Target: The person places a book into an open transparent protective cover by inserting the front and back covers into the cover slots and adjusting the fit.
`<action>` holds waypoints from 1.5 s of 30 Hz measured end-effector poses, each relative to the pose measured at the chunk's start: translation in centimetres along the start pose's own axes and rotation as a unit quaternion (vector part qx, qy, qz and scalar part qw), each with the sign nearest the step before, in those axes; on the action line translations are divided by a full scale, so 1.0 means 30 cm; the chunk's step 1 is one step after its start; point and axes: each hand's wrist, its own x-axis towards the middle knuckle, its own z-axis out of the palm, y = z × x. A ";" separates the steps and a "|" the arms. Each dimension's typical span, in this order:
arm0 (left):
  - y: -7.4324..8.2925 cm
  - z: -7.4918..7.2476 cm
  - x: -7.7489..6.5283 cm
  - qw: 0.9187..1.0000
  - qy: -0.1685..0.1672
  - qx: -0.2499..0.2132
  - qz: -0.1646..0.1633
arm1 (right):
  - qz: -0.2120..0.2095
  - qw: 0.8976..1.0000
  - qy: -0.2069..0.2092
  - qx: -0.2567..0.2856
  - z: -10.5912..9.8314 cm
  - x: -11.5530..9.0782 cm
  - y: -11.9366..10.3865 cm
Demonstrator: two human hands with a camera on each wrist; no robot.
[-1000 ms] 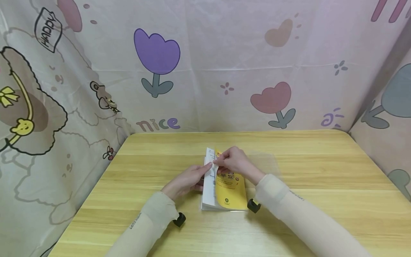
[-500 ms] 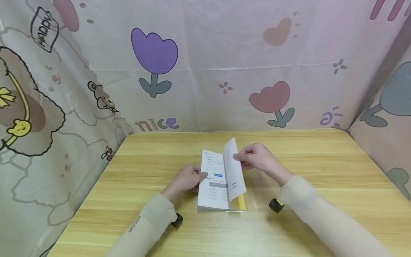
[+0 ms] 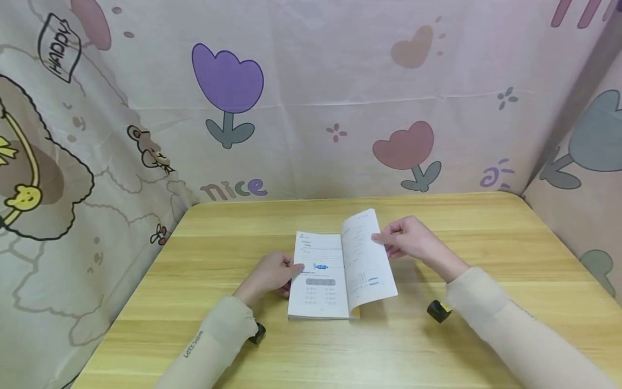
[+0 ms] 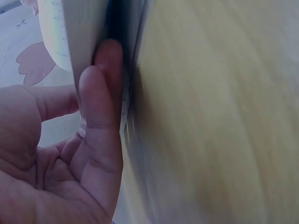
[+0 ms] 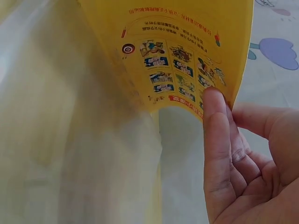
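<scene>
An open book [image 3: 318,300] with white printed pages lies near the middle of the wooden table. Its left edge is pinched by my left hand [image 3: 269,274], thumb on the page. Up close in the left wrist view, the fingers of that hand [image 4: 88,154] reach beneath the pages. My right hand [image 3: 410,237] pinches the outer edge of a raised, curved leaf [image 3: 366,265] on the book's right side. From the right wrist view, that leaf's underside is a yellow cover [image 5: 154,28] with small colored pictures, held between the thumb and fingers of my right hand [image 5: 247,163].
The light wood table [image 3: 218,232] spreads around the book. Behind it hangs a fabric backdrop [image 3: 311,65] printed with flowers. A black wrist device [image 3: 439,311] sits below the right sleeve, another black device [image 3: 257,333] by the left.
My right hand has moved right, swinging the yellow cover and leaf over from the left and exposing the printed page. My left hand still holds the left edge and has shifted slightly left.
</scene>
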 end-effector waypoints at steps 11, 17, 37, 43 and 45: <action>0.009 0.006 0.008 1.000 -0.015 -0.011 0.007 | -0.016 0.999 -0.012 0.027 0.108 0.035 -0.070; 0.015 0.007 0.022 0.999 -0.025 -0.042 -0.003 | -0.033 0.998 -0.015 0.042 0.162 0.059 -0.091; 0.024 -0.034 0.031 1.000 -0.011 0.025 0.010 | -0.022 1.000 0.017 0.016 0.043 0.020 0.008; 0.097 -0.037 0.038 0.987 0.070 0.124 0.068 | -0.034 0.999 0.009 -0.007 0.038 0.015 0.005; 0.122 -0.017 0.036 0.982 0.078 0.138 0.105 | -0.045 0.999 0.006 -0.028 0.048 0.019 -0.003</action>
